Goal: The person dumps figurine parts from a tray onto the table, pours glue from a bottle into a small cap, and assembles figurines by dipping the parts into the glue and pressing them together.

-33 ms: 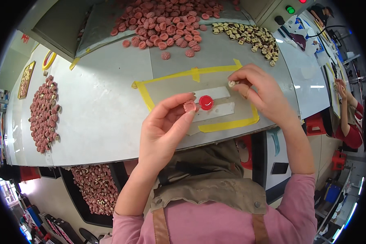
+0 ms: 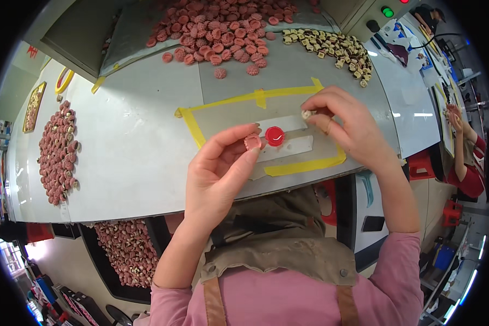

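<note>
My left hand (image 2: 212, 171) pinches a pink, scalloped, cup-shaped piece (image 2: 252, 142) between thumb and fingertips, its hollow side showing. Just right of it sits a round red cap-like container (image 2: 275, 136), between two white strips (image 2: 293, 148) on the work surface. My right hand (image 2: 348, 127) is closed on a small cream-coloured piece (image 2: 307, 114), held above the right end of the far strip. The two held pieces are apart, with the red container between them. Yellow tape (image 2: 304, 166) frames this area.
Pink cup-shaped pieces (image 2: 223, 38) are heaped at the back, with cream-and-dark small pieces (image 2: 331, 49) to their right. Joined pink pieces (image 2: 58, 155) lie at the left. A black bin (image 2: 127, 252) of similar pieces stands below the table edge. A co-worker's hands (image 2: 455, 118) show far right.
My right hand has shifted very slightly left, and the small cream piece has turned a little in its fingers. My left hand is almost still.
</note>
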{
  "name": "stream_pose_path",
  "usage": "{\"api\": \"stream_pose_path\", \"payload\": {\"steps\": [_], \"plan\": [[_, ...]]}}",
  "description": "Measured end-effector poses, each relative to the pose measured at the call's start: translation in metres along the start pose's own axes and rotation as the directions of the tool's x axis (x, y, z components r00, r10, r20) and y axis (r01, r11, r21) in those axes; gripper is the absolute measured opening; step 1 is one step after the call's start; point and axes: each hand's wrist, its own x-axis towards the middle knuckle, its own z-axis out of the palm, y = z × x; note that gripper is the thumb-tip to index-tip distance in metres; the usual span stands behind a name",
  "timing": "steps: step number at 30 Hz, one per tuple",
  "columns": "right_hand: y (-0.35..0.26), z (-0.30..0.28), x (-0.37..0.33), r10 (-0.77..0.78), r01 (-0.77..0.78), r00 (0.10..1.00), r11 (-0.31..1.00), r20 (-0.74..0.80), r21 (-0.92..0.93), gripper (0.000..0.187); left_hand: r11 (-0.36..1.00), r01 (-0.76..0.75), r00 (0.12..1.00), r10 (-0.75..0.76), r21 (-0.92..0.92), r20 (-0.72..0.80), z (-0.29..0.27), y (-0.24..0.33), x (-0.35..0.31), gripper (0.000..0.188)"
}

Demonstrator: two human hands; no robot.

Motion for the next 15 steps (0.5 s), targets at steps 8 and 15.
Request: {"api": "stream_pose_path", "payload": {"steps": [8,15], "plan": [[-0.045,0.04,0.023,-0.302,0.311,0.946,0.948,0.116,-0.066,0.018,0.994,-0.084,0.994,0.089,0.072,-0.058,-0.02,0.013,-0.016,0.031],[-0.085,0.039,-0.004,-0.284,0.29,0.957,0.94,0.063,-0.177,0.018,0.994,-0.106,0.994,0.106,0.012,-0.002,-0.012,0.024,-0.045,0.028]]}}
